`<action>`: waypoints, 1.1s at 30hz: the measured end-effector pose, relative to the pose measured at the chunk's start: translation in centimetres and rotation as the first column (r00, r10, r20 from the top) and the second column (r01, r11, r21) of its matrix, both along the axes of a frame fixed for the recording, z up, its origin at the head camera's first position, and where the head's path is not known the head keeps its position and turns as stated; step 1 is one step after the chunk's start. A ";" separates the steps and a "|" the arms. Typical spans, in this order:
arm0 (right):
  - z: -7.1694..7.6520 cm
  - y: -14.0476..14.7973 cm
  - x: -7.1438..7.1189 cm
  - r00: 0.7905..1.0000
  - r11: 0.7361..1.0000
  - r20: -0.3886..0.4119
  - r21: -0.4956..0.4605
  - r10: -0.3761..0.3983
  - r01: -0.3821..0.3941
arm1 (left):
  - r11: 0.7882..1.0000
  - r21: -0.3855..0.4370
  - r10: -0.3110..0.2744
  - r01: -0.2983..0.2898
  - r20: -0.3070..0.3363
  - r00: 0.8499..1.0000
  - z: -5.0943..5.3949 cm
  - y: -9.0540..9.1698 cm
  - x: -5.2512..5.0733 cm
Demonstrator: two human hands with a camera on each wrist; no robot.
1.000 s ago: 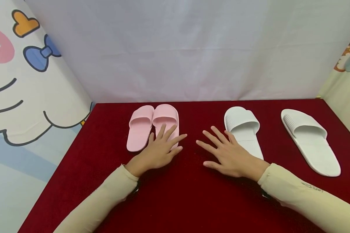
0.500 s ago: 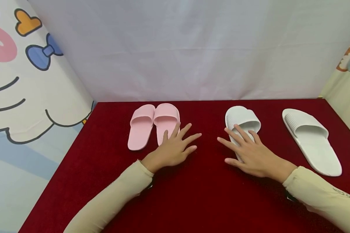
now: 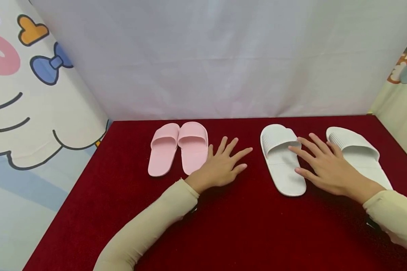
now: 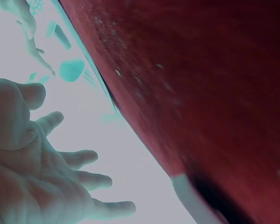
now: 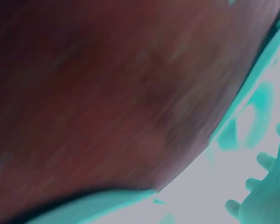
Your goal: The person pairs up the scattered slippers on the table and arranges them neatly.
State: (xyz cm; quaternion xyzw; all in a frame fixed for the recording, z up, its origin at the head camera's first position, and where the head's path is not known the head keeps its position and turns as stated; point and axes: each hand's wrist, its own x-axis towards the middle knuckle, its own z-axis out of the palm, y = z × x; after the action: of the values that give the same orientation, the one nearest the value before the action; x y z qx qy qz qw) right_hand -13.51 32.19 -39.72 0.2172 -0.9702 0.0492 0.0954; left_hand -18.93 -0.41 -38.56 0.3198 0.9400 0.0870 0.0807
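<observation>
My left hand [image 3: 220,167] hovers with spread fingers over the red cloth, just right of a pair of pink slippers; its palm and separate fingers also show in the left wrist view. The left pink slipper [image 3: 160,162] and right pink slipper [image 3: 193,156] lie side by side, toes toward the back. My right hand [image 3: 332,171] is spread above the gap between two white slippers and holds nothing. Its fingertips overlap the strap edge of the left white slipper [image 3: 286,178]; contact cannot be told. Behind this hand, the right white slipper [image 3: 367,169] is partly hidden.
A red cloth [image 3: 244,229] covers the table. Behind it hangs a pale curtain [image 3: 224,60]. A cartoon-printed sheet [image 3: 37,120] stands at the left, and another printed sheet [image 3: 405,98] at the right.
Both hands have moved to the right with fingers spread. The left hand has come off the right pink slipper's outline; the right has passed across the left white slipper. The slippers stay put.
</observation>
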 end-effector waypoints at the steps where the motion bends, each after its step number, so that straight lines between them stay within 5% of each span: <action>1: 0.1 0.7 -0.2 1.000 1.000 -0.004 -0.006 -0.008 0.008 | 1.000 0.000 0.001 -0.001 0.000 1.000 0.0 0.4 -0.1; 10: 0.5 8.3 -2.7 0.991 0.991 0.014 0.004 -0.131 0.131 | 0.999 0.029 0.020 -0.021 0.013 1.000 0.0 4.3 -1.8; 19: -0.8 12.3 -3.2 0.957 0.960 0.129 -0.074 -0.260 0.271 | 0.999 0.038 0.021 -0.020 -0.010 1.000 -0.3 7.9 -3.0; 26: -0.9 13.0 -3.2 0.954 0.954 0.178 -0.136 -0.241 0.267 | 0.999 0.028 0.022 -0.021 -0.050 0.998 -0.4 10.1 -3.6; 33: -1.6 14.1 -2.6 0.969 0.935 0.205 -0.294 -0.140 0.197 | 0.998 -0.012 -0.055 0.053 -0.124 0.991 -0.9 11.2 -3.4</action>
State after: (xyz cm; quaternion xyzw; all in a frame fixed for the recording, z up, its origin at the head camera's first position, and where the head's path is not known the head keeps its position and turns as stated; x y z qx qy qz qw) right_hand -16.12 46.27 -41.28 0.1098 -0.9698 0.2131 0.0440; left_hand -22.36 10.83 -39.46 0.3495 0.9346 0.0607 0.0258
